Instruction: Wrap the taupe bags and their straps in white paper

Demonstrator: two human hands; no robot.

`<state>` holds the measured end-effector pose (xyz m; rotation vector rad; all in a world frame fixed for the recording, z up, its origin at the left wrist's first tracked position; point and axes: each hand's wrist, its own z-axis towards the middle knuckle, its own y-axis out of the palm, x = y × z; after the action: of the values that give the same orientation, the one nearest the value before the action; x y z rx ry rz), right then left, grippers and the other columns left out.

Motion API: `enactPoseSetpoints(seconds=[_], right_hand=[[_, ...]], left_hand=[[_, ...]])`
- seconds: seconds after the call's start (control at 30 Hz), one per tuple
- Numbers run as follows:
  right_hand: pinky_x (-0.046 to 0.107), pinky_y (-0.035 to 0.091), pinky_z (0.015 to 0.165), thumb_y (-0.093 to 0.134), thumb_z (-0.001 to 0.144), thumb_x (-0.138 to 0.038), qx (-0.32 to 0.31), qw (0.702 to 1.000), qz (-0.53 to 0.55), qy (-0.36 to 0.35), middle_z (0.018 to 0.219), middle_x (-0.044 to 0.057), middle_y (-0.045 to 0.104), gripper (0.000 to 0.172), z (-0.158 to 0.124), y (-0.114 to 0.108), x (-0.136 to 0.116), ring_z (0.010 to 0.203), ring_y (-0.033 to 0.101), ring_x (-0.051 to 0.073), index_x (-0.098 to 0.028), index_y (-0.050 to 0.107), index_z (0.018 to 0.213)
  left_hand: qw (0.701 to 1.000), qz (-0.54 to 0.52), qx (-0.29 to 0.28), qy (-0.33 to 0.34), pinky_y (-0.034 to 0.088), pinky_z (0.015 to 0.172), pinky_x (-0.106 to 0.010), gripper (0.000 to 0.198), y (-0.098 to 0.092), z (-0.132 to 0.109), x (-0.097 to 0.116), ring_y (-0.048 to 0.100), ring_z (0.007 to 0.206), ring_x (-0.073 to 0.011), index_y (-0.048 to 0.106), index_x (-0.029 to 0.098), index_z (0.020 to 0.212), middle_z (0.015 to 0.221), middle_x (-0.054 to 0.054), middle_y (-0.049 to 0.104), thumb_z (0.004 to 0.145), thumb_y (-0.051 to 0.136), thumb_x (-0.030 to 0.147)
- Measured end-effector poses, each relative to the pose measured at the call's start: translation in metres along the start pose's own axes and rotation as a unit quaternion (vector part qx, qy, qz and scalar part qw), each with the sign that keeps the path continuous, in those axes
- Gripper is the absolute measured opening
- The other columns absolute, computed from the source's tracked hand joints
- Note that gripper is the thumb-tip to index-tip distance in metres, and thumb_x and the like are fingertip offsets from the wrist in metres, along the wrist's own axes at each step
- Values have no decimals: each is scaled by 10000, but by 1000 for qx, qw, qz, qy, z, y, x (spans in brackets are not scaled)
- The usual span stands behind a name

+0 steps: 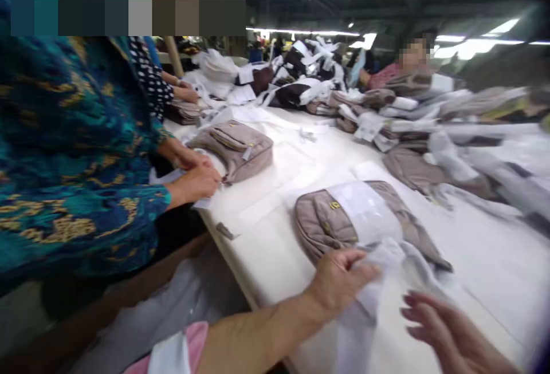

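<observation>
A taupe fabric bag (pixel 313 219) with a zipped front pocket and a small yellow emblem lies on the table in front of me. White wrapping (pixel 361 205) covers its middle. Thin, translucent white wrapping (pixel 387 256) trails from its near side toward me. My left hand (pixel 341 282) pinches this trailing wrapping between thumb and fingers, just off the bag's near edge. My right hand (pixel 442 325) is to the right of the wrapping, fingers stretched out and slightly blurred. It appears to hold nothing.
A co-worker in a teal patterned sleeve (pixel 116 213) handles another taupe bag (pixel 240 150) at left. Bags and white wrapping (pixel 455 162) are heaped along the far and right sides of the white table (pixel 270 236). A small grey piece (pixel 226 231) lies near the table edge.
</observation>
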<state>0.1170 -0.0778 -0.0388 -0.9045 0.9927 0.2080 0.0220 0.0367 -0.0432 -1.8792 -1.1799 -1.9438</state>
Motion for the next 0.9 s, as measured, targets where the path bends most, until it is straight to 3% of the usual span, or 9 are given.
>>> enactPoseSetpoints(seconds=[0.1,0.17,0.33,0.4,0.5,0.67,0.73,0.83,0.9], right_hand=[[260,511,507,622,704,-532,-23,987,78,141,735,34,657,388,-20,-1,-21,607,606,185,-178,636,863],[231,493,508,630,700,-520,-8,974,148,173,729,20,644,383,-24,13,-33,615,589,162,-168,611,850],[207,456,492,665,708,-456,48,954,243,172,652,-29,587,341,-21,34,-35,547,529,114,-166,564,857],[200,453,496,675,712,-430,84,942,278,170,659,-40,583,332,-20,36,-31,539,519,101,-169,555,880],[187,463,509,697,702,-405,111,926,313,178,682,-39,594,346,-19,39,-29,545,529,91,-163,554,903],[223,541,612,737,648,-407,116,910,339,209,813,-6,619,450,-24,41,-26,676,603,134,-162,543,971],[251,559,615,772,594,-396,121,907,341,217,826,-3,613,497,-30,43,-18,687,615,151,-164,540,968],[273,557,510,791,529,-414,199,901,322,211,755,1,599,486,-31,64,-2,615,612,171,-189,549,885],[301,535,434,720,581,-500,267,890,314,196,731,30,599,427,-19,93,0,614,615,213,-235,553,871]], left_hand=[[999,-14,-33,25,292,506,-177,361,-1,0,8,368,572,-61,633,92,856,662,15,471,718,634,425],[998,6,-44,32,281,506,-174,358,-1,-3,15,356,572,-60,627,86,862,655,19,454,737,621,421],[997,25,-48,48,378,646,-195,446,-9,-15,22,479,708,-102,562,123,1111,865,-29,569,810,530,452],[997,3,-75,37,408,692,-222,446,-15,-19,20,514,746,-120,510,142,1183,927,-46,589,842,481,429],[992,13,-119,40,428,712,-233,434,-23,-21,14,535,791,-137,508,140,1187,967,-55,598,816,534,364],[989,80,-86,84,427,754,-221,389,-23,-14,11,544,864,-147,552,117,1148,1001,-58,608,802,561,295],[987,100,-99,79,432,781,-236,375,-22,-14,13,559,884,-158,564,126,1150,1013,-54,618,815,537,293],[980,138,-130,65,418,892,-295,415,-23,-17,16,558,998,-199,547,162,1198,1091,-44,613,810,542,309],[976,166,-135,52,394,948,-319,453,-26,-18,14,535,1073,-221,529,177,1224,1145,-43,597,799,562,331]])
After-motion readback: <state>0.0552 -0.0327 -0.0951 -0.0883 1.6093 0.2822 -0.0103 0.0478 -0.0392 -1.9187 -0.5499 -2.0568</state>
